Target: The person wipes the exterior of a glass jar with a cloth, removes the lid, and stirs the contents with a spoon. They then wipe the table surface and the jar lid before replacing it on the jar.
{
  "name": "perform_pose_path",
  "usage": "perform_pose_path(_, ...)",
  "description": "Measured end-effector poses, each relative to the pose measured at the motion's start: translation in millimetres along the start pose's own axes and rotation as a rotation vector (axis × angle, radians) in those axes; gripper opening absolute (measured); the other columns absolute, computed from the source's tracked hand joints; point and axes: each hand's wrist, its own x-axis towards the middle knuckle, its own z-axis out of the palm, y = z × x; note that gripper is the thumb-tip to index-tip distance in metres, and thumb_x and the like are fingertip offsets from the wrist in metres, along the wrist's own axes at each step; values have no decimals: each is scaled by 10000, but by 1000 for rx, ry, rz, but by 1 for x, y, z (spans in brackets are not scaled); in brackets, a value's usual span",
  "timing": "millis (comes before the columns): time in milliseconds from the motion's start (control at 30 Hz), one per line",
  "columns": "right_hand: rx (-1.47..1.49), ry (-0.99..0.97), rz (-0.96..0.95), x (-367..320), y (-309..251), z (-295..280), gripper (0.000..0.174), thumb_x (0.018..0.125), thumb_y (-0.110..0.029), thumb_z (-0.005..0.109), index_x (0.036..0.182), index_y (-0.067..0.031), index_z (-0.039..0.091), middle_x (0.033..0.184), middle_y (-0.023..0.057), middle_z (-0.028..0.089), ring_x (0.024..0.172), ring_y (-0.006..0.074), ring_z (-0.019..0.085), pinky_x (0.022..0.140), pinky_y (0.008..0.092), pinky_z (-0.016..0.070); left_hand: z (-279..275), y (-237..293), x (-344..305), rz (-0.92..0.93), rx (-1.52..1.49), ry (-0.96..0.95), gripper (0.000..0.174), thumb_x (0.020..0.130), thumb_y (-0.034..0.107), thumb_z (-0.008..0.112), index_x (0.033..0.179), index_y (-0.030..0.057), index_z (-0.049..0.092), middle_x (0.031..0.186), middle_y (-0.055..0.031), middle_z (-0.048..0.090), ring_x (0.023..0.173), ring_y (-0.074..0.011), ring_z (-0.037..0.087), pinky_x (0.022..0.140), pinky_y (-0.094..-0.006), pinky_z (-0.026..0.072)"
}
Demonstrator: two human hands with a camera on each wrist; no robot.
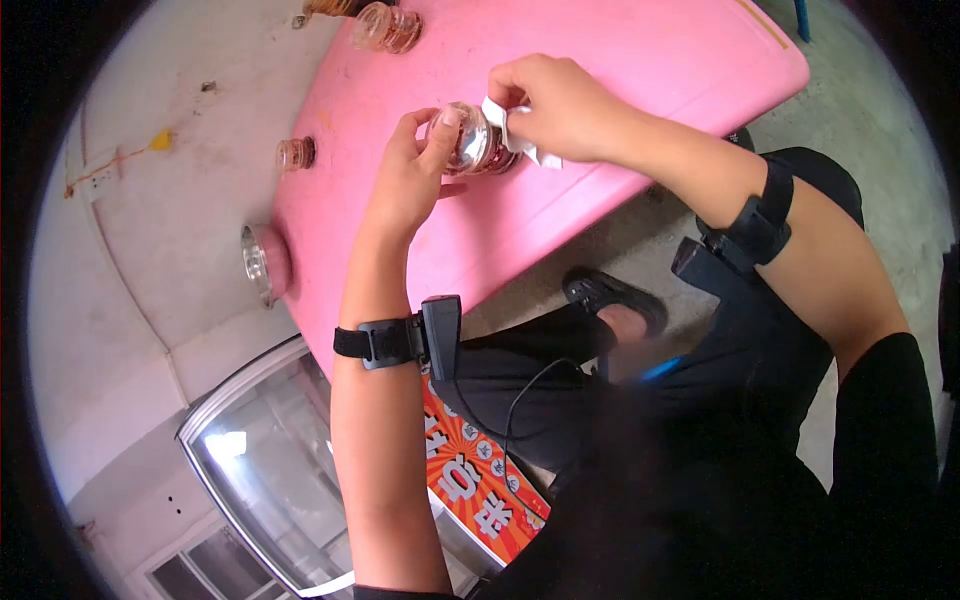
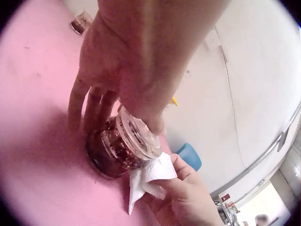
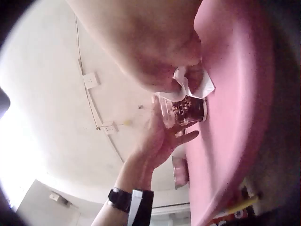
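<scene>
A clear glass jar with dark reddish contents stands on the pink table. My left hand holds it, thumb over the top and fingers round the far side, as the left wrist view also shows. In my right hand a white tissue is pinched between thumb and fingers. The tissue lies against the jar's side, just below its rim. In the right wrist view the jar sits upright, its upper part looking clear and its lower part filled with dark flakes.
Another jar with red contents stands at the table's far end, near a brown woven item. A smaller jar and a metal bowl are along the wall side. A glass-topped cabinet stands beside the table.
</scene>
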Motion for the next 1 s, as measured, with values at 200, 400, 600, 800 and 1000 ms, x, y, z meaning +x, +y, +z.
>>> perform_pose_path(200,-49,206,-102,29,10,21,202,840,-57,616,1022,-2,684,965,183,733,902,337,717,808,424,553,-6,2,1,-22,-49,-39,710,1002,513,564,1441,-17,392,1228,-212,613,1078,-267,653,835,-445,601)
perform_pose_path(400,25,143,-66,5,3,3,179,857,-68,614,1017,-6,665,915,191,721,870,348,710,809,425,552,-8,4,7,-21,-42,-64,741,1001,525,561,1460,-23,367,1228,-209,614,1059,-282,668,857,-450,597)
perform_pose_path(600,109,189,39,-2,2,9,175,829,-82,617,986,-21,662,862,183,709,828,334,704,757,419,539,2,7,6,-96,-73,-31,676,1015,548,518,1428,23,423,1238,-169,616,1040,-279,676,869,-438,591)
perform_pose_path(800,-12,212,-45,20,12,8,197,844,-125,612,997,-38,701,926,175,721,836,315,705,756,411,535,-2,12,8,-146,10,-16,773,965,628,552,1430,22,438,1256,-175,612,1069,-268,656,863,-423,582)
perform_pose_path(1000,150,189,47,-8,6,16,164,857,-80,608,990,-2,662,898,130,725,842,233,699,769,376,537,-7,10,12,-128,74,1,788,959,641,551,1433,20,445,1261,-172,613,1065,-253,650,866,-418,574)
